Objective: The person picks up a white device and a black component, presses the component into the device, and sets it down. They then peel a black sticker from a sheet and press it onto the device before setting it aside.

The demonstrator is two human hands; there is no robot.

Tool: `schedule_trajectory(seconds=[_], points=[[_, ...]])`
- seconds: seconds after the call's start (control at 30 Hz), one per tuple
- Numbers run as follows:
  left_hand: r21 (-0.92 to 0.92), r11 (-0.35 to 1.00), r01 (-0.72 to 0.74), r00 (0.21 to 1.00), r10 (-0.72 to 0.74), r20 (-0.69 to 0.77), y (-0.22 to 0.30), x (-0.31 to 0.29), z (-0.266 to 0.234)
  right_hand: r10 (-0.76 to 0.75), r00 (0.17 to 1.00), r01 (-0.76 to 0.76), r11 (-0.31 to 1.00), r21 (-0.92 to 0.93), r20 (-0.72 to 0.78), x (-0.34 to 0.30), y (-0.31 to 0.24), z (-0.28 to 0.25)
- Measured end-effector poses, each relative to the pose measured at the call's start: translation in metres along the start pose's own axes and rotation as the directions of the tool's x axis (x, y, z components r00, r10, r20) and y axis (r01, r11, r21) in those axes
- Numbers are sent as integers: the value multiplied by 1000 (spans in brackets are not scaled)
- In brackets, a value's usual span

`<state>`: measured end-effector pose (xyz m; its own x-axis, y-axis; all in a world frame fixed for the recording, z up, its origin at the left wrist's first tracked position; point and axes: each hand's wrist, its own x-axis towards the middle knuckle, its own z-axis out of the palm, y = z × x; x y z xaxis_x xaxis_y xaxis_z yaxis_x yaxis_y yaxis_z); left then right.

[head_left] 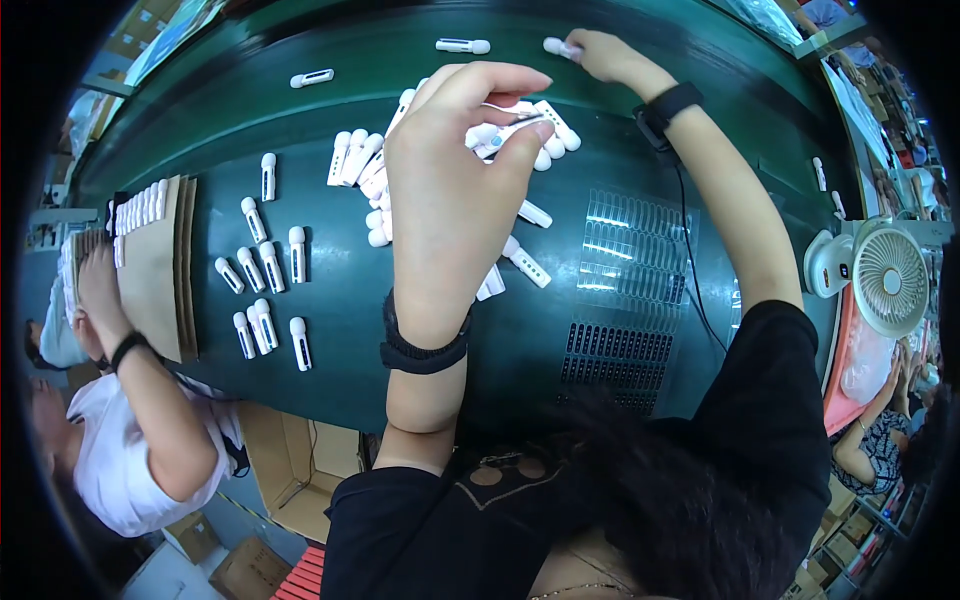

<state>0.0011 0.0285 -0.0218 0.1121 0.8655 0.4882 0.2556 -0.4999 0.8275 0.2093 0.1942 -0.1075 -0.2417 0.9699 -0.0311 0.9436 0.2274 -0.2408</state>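
My left hand (455, 165) is raised over a pile of small white wand-shaped devices (350, 160). Its thumb and index finger stand apart, with nothing plainly gripped between them; the hand hides part of the pile. Far forward on the right, my right hand (600, 55) has its fingers closed on one white wand-shaped device (556, 46), whose rounded head sticks out to the left. Similar devices (462, 46) lie along the far strip of the green bench. Left of the pile, several devices with dark strips on their bodies (298, 254) lie loosely grouped.
A sheet of clear oval stickers (632, 250), with black strips (617, 352) on its nearer part, lies right of centre. A black cable (690, 250) runs beside it. At the right edge stands a white fan (888, 278). A co-worker's hand (98, 280) is by brown cardboard (155, 270) at left.
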Motion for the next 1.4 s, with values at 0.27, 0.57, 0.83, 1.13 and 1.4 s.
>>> schedule_trajectory(seconds=[0.27, 0.57, 0.83, 1.13, 1.4], points=[[-426, 899, 98, 995, -104, 11, 20, -3, -6, -19, 968, 224, 526, 820, -252, -129, -73, -60], [-587, 799, 126, 988, -156, 0, 31, -10, -5, 7, 896, 383, 491, 783, -444, -184, -103, -54], [-591, 773, 231, 972, -209, 106, 35, -10, -2, -65, 824, 481, 608, 632, -563, -198, -106, -64], [-665, 711, 229, 972, -204, 116, 31, -10, -1, -20, 816, 481, 578, 659, -578, -201, -111, -64], [-641, 740, 201, 977, -194, 83, 36, -14, 4, -48, 810, 467, 655, 594, -584, -206, -110, -64]])
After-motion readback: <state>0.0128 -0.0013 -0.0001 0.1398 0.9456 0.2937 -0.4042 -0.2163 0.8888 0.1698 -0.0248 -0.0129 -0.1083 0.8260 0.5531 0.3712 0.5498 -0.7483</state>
